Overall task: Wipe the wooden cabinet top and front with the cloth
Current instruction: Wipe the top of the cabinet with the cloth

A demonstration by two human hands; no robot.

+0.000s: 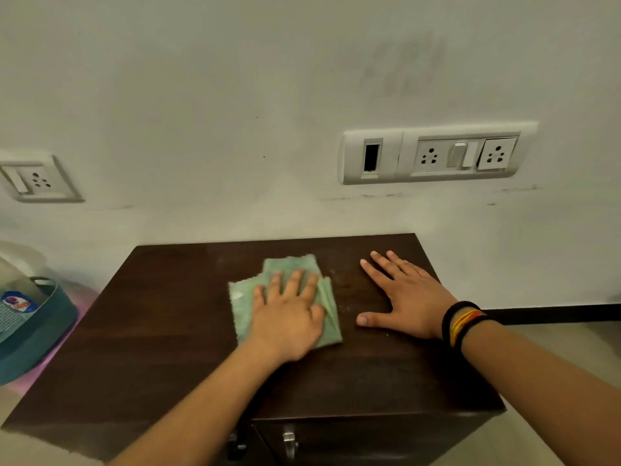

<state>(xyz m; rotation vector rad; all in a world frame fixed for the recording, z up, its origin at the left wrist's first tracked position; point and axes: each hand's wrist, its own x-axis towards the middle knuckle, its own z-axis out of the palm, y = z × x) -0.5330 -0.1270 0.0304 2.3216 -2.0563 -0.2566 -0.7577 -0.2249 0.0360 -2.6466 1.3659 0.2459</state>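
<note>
A dark wooden cabinet (161, 331) stands against a white wall, its top facing me. A folded light green cloth (242, 301) lies flat near the middle of the top. My left hand (289, 314) presses down on the cloth with fingers spread. To the right of the cloth, my right hand (406, 297) rests palm down on the bare wood and holds nothing. Black and orange bands circle the right wrist. The cabinet front (369, 438) shows at the bottom with a metal handle (289, 443).
A teal basket (43, 327) with a labelled bottle sits to the left of the cabinet on something pink. Socket panels are on the wall at the left (37, 179) and upper right (437, 153). Light floor lies to the right.
</note>
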